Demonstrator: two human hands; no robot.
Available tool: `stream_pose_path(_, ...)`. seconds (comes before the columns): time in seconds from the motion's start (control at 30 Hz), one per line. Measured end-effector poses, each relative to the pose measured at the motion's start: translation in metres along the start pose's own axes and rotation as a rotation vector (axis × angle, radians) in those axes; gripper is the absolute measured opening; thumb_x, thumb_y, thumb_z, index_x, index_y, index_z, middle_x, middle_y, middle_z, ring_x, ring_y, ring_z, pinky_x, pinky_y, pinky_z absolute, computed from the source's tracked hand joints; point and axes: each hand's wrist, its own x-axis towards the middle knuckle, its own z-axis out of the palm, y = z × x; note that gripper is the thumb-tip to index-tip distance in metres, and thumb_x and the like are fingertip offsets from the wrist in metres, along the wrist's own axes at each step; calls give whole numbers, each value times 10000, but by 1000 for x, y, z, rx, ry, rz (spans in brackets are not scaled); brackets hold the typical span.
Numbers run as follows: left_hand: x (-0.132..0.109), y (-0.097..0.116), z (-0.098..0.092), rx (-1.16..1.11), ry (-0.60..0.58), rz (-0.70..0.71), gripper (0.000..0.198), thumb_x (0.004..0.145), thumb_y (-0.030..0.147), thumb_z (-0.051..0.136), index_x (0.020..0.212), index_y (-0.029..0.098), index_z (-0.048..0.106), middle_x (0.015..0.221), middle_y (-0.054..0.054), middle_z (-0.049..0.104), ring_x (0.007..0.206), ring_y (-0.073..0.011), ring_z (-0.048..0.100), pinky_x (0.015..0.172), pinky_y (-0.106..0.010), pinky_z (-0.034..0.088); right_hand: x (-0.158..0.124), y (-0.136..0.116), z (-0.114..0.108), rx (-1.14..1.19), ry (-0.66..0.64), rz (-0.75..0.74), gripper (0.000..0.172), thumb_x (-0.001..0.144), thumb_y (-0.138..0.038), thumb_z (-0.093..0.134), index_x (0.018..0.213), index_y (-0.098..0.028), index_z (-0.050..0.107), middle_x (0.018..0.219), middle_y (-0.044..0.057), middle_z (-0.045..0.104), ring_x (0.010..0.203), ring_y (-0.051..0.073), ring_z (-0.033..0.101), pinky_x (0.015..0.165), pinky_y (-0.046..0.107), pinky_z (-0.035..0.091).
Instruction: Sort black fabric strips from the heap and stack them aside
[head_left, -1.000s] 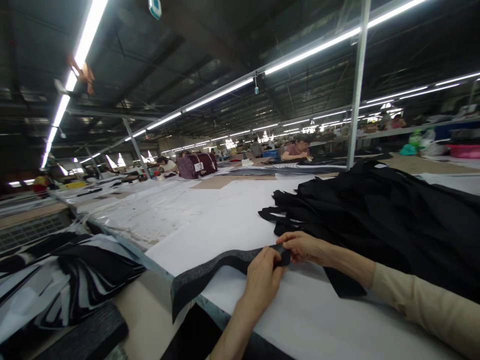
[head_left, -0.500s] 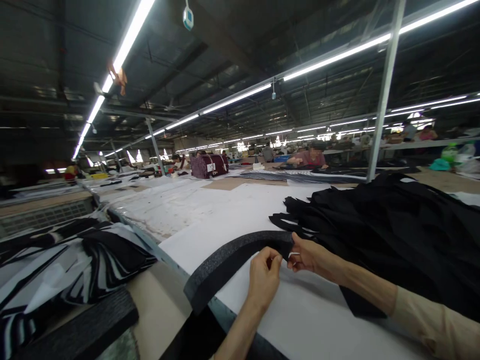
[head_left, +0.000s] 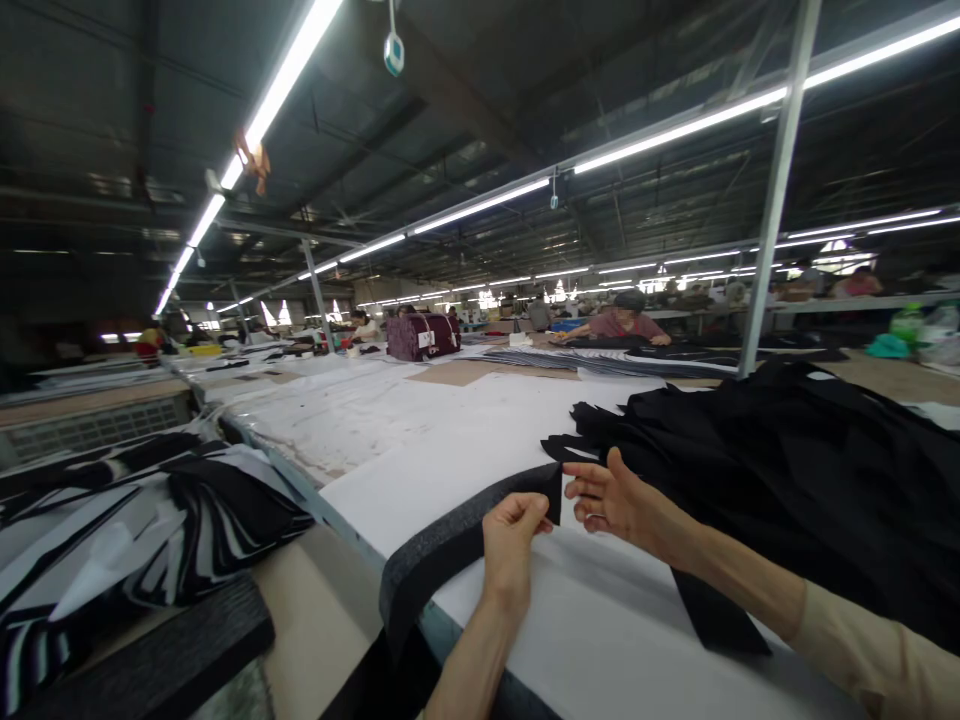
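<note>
A long black and dark grey fabric strip [head_left: 442, 537] curves across the white-covered table [head_left: 592, 620], its near left part hanging over the edge. My left hand [head_left: 511, 545] pinches the strip close to its right end. Just right of that end is my right hand [head_left: 619, 500], fingers spread and thumb raised, with nothing in it; its fingertips come close to the strip's corner, and I cannot tell whether they touch. A dark fabric piece [head_left: 716, 610] lies beneath my right forearm.
A heap of black fabric pieces [head_left: 780, 480] covers the table's right side. Striped fabric [head_left: 217, 510] and a dark grey fabric roll [head_left: 172, 640] lie lower left. A metal post [head_left: 772, 200] rises behind the heap. Across the table a person [head_left: 626, 320] bends over fabric.
My right hand has let go of the strip's end and opened. My left hand has shifted slightly left, still on the strip, whose right end has moved left.
</note>
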Motion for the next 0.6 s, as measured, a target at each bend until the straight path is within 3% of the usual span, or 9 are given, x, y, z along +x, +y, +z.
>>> stream_pose_path(0.1,2,1,1,-246,23,-133,320,541,361,790,677,111,645,577,-8,590,541,-101,532,596,-246,434,2,-3,10,-407,-6,-180,528,712,-603,591,1024,-180,542,938,76,570,792,186,549,651,298,450)
stream_pose_path(0.2,1,8,4,-394,-56,-152,336,551,388,791,646,102,641,562,-23,599,505,-98,531,544,-238,438,5,-3,25,-684,-28,-298,297,720,-418,659,868,-178,565,843,46,585,777,186,544,668,294,457)
stream_pose_path(0.27,0,15,3,-437,-69,-137,333,571,390,785,662,103,643,571,-21,602,507,-93,536,542,-232,449,9,-3,34,-660,-19,-332,229,759,-377,620,860,-182,555,841,38,592,776,182,552,670,290,468)
stream_pose_path(0.37,-3,24,1,-360,-39,-91,307,605,364,772,695,100,644,615,-27,622,539,-85,555,577,-212,466,15,-6,42,-535,19,-305,263,788,-405,567,925,-182,538,813,26,585,705,164,563,603,280,491)
stream_pose_path(0.47,-3,34,-5,-239,-76,-18,269,671,349,726,685,103,617,646,-29,620,578,-86,563,575,-194,461,27,-11,44,-549,26,-277,313,817,-475,502,786,-168,553,683,9,547,593,136,533,525,261,480)
stream_pose_path(0.53,-1,45,-18,-252,-54,27,251,699,344,701,672,127,580,632,-1,591,580,-83,550,540,-184,449,43,-14,40,-554,34,-241,365,819,-492,506,667,-162,535,592,-4,507,524,108,489,480,233,444)
stream_pose_path(0.6,2,63,-46,-323,42,71,210,720,306,679,677,141,557,650,15,577,586,-80,540,522,-181,448,64,-17,31,-423,63,-128,364,799,-481,559,632,-161,511,527,-19,467,462,85,440,424,209,399)
